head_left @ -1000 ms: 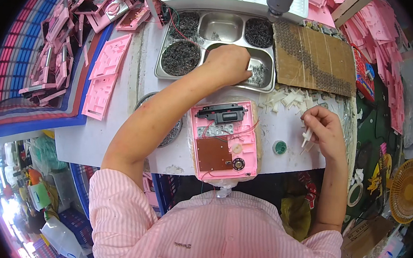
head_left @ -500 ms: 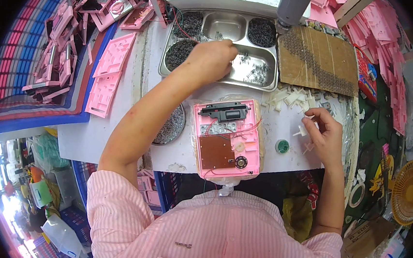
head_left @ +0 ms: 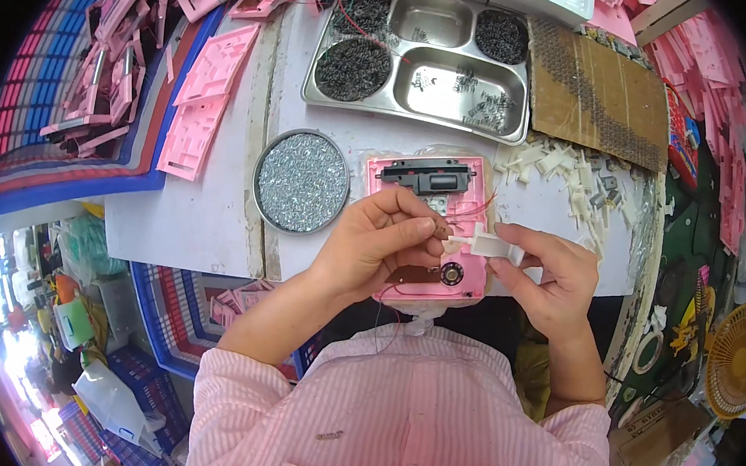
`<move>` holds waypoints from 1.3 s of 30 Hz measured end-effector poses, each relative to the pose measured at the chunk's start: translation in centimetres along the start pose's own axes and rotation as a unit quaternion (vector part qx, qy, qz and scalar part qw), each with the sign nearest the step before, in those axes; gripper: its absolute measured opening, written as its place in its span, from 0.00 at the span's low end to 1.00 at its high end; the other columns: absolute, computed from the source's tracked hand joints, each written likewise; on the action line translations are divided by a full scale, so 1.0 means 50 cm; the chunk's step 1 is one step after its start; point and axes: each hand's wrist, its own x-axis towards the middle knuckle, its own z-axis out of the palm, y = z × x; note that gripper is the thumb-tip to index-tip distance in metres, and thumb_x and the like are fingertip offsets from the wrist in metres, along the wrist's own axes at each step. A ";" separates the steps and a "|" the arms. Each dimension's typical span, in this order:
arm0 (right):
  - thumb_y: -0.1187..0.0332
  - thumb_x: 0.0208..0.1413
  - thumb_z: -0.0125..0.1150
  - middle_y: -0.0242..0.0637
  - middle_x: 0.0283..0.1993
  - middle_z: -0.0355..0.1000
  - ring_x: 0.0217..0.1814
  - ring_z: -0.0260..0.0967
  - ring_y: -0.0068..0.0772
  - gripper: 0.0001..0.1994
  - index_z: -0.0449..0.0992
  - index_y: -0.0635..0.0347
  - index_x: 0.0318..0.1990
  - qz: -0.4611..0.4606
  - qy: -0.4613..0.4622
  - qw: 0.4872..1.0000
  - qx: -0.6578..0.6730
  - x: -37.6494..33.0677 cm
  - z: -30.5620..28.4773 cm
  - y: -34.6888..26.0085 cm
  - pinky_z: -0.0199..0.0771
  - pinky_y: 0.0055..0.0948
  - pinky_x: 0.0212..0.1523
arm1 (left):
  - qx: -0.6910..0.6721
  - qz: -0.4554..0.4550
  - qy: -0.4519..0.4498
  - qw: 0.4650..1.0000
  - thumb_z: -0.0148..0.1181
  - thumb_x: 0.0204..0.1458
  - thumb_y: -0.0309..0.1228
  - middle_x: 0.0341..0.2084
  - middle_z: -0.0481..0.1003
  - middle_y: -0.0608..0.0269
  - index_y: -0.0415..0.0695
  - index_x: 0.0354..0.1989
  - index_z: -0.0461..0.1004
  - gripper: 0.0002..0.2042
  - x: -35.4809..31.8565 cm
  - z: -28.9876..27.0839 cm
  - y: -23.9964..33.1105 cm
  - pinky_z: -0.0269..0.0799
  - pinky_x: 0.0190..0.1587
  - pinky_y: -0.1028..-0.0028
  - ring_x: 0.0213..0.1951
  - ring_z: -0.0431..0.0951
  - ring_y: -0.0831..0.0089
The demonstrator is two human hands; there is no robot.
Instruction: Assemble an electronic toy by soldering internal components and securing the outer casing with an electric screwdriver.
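My right hand (head_left: 553, 278) grips a white plastic part (head_left: 496, 248) with a thin stem, between thumb and fingers. At the stem's tip my left hand (head_left: 376, 246) is closed in a pinch; whatever its fingertips hold is too small to make out. Both hands hover over an open pink plastic housing (head_left: 480, 184) lying on the table. Inside it sit a black plastic mechanism (head_left: 438, 180), a small round black speaker-like piece (head_left: 451, 273) and thin wires. The hands partly cover its brown board.
Behind the housing stands a steel compartment tray (head_left: 348, 104) with small dark springs. A round dish (head_left: 302, 184) of small metal pieces is at the left. More white parts (head_left: 562, 165) lie right, beside a cardboard sheet (head_left: 594, 97). Pink shells (head_left: 198, 114) lie far left.
My left hand has come back from the steel tray to above the pink housing. My right hand has brought the white part leftward to meet it. The grey tool over the tray has shifted up.
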 end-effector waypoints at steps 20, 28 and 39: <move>0.61 0.58 0.71 0.37 0.39 0.76 0.40 0.74 0.27 0.19 0.78 0.67 0.50 0.201 0.064 0.885 0.414 -0.069 -0.047 0.116 0.78 0.25 0.37 | 0.816 0.296 0.029 0.497 0.69 0.45 0.33 0.26 0.71 0.62 0.45 0.25 0.75 0.09 0.030 0.045 -0.056 0.66 0.39 0.59 0.32 0.73 0.60; 0.72 0.46 0.77 0.33 0.40 0.74 0.41 0.70 0.25 0.15 0.82 0.64 0.43 0.156 0.082 0.970 0.168 -0.057 -0.052 0.088 0.72 0.27 0.37 | 0.809 0.317 -0.010 0.494 0.69 0.44 0.30 0.28 0.72 0.63 0.46 0.26 0.76 0.07 0.032 0.033 -0.071 0.64 0.38 0.61 0.32 0.74 0.62; 0.69 0.37 0.76 0.31 0.35 0.71 0.41 0.69 0.38 0.15 0.79 0.54 0.35 -0.154 -0.088 0.954 -0.242 0.010 0.003 0.074 0.72 0.35 0.40 | 0.676 0.440 -0.056 0.588 0.74 0.38 0.22 0.37 0.77 0.60 0.43 0.36 0.81 0.14 -0.027 -0.060 -0.094 0.70 0.37 0.64 0.35 0.77 0.61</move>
